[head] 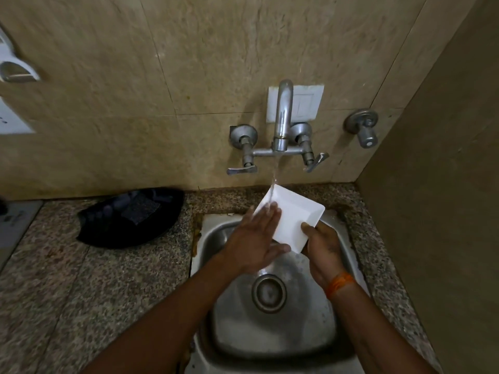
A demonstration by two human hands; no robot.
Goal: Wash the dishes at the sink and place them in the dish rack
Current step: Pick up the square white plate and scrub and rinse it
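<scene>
A white square plate [297, 217] is held tilted over the steel sink [332, 333], under water running from the wall tap [282, 122]. My right hand [322, 252] grips the plate's near right corner, thumb on its face. My left hand [253, 238] lies flat with fingers spread on the plate's left side, in the water stream. The sink basin holds only the drain [269, 293] and water.
A black dish with a dark scrub pad [129, 217] sits on the granite counter [67, 279] left of the sink. A side wall closes in on the right. A single valve [363, 128] juts from the back wall at right. No dish rack is in view.
</scene>
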